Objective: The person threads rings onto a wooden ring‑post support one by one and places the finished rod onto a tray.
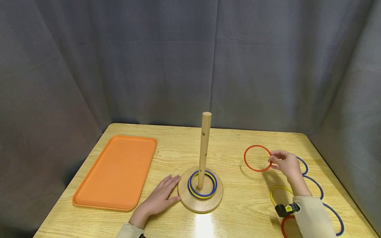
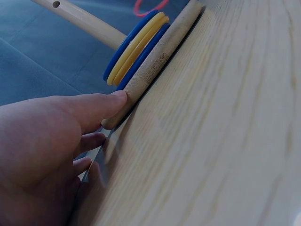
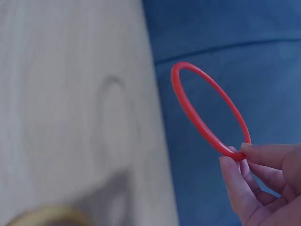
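Observation:
A red ring (image 1: 244, 160) is pinched at its edge between the thumb and fingers of my right hand (image 1: 286, 164), held above the right part of the table. The right wrist view shows the red ring (image 3: 192, 113) tilted, apart from the tabletop. My left hand (image 1: 160, 198) rests with fairly straight fingers against the left rim of the round wooden base (image 1: 200, 206). From that base rises an upright wooden peg (image 1: 204, 145). Blue and yellow rings (image 2: 136, 49) lie stacked around the peg's foot, on the base.
Several blue rings (image 1: 317, 185), a yellow ring (image 1: 271, 195) and another red ring (image 1: 282, 228) lie at the table's right side, partly hidden by my right arm. An orange tray (image 1: 116, 172) lies on the left. Grey curtains (image 1: 160, 66) hang behind and beside the table.

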The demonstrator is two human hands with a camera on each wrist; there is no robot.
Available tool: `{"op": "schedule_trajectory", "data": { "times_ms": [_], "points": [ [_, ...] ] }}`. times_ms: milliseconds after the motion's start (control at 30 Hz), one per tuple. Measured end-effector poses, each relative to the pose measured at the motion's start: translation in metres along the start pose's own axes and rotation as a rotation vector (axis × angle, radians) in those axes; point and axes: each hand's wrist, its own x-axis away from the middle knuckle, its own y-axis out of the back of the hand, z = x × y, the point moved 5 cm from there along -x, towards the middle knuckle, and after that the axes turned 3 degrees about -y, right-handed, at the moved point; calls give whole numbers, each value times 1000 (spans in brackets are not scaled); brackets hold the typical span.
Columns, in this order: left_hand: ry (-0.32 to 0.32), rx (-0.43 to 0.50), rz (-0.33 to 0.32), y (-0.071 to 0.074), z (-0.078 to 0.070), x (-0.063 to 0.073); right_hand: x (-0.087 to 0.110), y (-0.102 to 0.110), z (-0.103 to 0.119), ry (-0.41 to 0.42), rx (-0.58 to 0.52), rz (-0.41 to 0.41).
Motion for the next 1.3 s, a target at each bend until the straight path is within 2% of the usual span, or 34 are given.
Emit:
{"op": "schedule_trajectory", "data": {
  "times_ms": [267, 467, 567, 800, 1000, 1133, 1300],
  "points": [
    [-11, -4, 10, -3, 3, 0, 11, 1, 42, 39, -264, -10],
    [-8, 8, 15, -3, 1, 0, 23, 0, 73, 97, -517, 29],
    [-7, 15, 14, -3, 0, 0, 31, -2, 89, 141, -595, 58],
    [-2, 3, 16, -4, 3, 1, 49, -7, 123, 226, -718, 141],
    [1, -3, 7, -3, 5, 0, 63, -14, 151, 303, -816, 254],
    [6, 2, 8, -3, 6, -1, 70, -21, 169, 347, -838, 317],
    [3, 7, 1, -2, 5, 0, 75, -31, 188, 377, -830, 352]
  ]
}}
